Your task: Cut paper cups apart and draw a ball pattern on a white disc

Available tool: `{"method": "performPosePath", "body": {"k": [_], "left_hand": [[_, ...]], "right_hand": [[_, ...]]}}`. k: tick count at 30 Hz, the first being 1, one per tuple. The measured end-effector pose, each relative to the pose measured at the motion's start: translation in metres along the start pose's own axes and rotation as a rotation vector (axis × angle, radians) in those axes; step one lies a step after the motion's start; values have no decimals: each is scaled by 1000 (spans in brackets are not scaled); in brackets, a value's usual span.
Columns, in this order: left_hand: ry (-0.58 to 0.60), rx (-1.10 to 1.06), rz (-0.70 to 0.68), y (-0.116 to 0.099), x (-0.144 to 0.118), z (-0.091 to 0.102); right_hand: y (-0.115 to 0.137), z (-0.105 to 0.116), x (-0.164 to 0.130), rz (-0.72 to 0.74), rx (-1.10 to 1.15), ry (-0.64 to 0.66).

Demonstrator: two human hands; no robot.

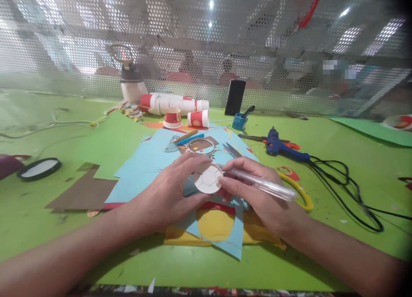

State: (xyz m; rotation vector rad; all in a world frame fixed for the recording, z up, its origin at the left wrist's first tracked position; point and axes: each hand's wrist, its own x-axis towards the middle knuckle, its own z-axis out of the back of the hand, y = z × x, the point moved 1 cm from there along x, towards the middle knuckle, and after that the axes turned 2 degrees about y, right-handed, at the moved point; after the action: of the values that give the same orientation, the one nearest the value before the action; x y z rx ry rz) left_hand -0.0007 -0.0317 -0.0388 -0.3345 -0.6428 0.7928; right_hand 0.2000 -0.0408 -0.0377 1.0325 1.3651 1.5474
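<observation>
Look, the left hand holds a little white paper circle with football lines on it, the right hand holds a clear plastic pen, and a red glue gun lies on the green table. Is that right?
Almost. The head view shows the glue gun is blue, not red. The rest holds: the left hand holds the little white paper circle, the right hand holds the clear plastic pen, and the gun lies on the green table.
</observation>
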Motion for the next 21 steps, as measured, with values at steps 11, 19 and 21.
{"method": "performPosePath", "body": {"k": [11,19,21], "left_hand": [[195,-56,134,-2,3,2],[232,-77,119,1,2,1],[230,-83,132,1,2,1]], "right_hand": [[6,13,17,92,233,-100],[-4,6,9,-7,109,78],[-5,7,10,-4,101,60]]}}
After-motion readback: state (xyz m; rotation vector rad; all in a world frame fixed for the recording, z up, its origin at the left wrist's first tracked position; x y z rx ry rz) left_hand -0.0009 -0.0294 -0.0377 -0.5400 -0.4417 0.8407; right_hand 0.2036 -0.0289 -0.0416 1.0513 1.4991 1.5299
